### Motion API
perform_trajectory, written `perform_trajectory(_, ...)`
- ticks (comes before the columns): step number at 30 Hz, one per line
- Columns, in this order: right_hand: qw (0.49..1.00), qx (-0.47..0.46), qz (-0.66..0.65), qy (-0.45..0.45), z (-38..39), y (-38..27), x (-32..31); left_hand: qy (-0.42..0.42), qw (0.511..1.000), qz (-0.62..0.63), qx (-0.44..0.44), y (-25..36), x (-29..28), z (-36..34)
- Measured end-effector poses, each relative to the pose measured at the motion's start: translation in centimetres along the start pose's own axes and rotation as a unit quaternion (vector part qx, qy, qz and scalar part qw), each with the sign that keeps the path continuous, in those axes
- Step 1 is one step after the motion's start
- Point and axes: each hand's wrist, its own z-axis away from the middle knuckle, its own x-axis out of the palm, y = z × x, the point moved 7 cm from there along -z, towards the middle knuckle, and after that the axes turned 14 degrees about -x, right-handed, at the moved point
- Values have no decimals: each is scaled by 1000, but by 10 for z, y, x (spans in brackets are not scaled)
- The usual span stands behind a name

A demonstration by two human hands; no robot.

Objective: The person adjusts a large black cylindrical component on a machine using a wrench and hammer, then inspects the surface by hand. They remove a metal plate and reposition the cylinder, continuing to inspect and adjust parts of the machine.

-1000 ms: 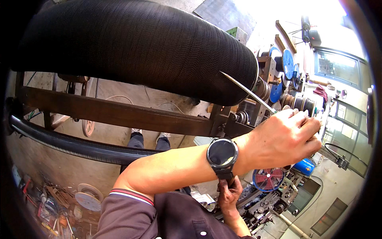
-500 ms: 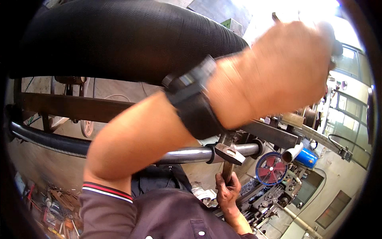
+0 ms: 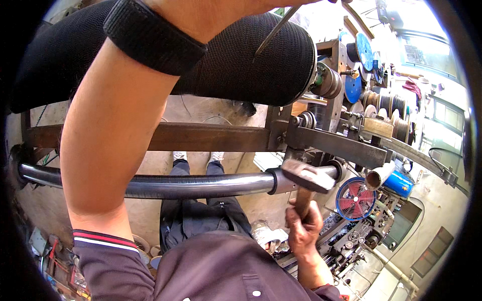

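Note:
My left hand (image 3: 236,10), cut off by the top edge, grips a thin pointed metal tool (image 3: 275,29), its tip against or just over the big black ridged roller (image 3: 281,70). A black strap (image 3: 150,40) circles that wrist. My right hand (image 3: 304,231) is closed round the wooden handle of a hammer (image 3: 306,175), low at the right, its steel head upward in front of a shiny horizontal steel bar (image 3: 226,185). My left forearm hides part of the roller and the bar.
A rusty steel frame (image 3: 211,138) carries the roller. At the right are blue spools (image 3: 364,50), wire reels (image 3: 399,128), a red-bladed fan (image 3: 355,199), a blue cylinder (image 3: 399,184) and machinery (image 3: 359,241). Tools and scrap (image 3: 55,261) lie at lower left.
My left hand has swung up and leftward with the thin tool, its tip now higher on the roller. The hammer in my right hand, earlier largely hidden, shows clearly below.

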Motion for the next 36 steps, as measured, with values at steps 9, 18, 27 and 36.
perform_trajectory(9, 942, -306, 57, 127, -91, -159, -38, 133, 988, -71, 38, -1, 23, -7)
perform_trajectory(18, 898, -377, 213, 70, -121, -246, -46, 54, 994, -76, -51, 4, 43, -5)
perform_trajectory(27, 894, -336, 293, 52, -111, -222, -49, 56, 992, -62, 96, 26, 56, 9)
perform_trajectory(36, 886, -338, 311, 63, -111, -226, -50, 11, 993, -13, 120, 26, 61, 10)
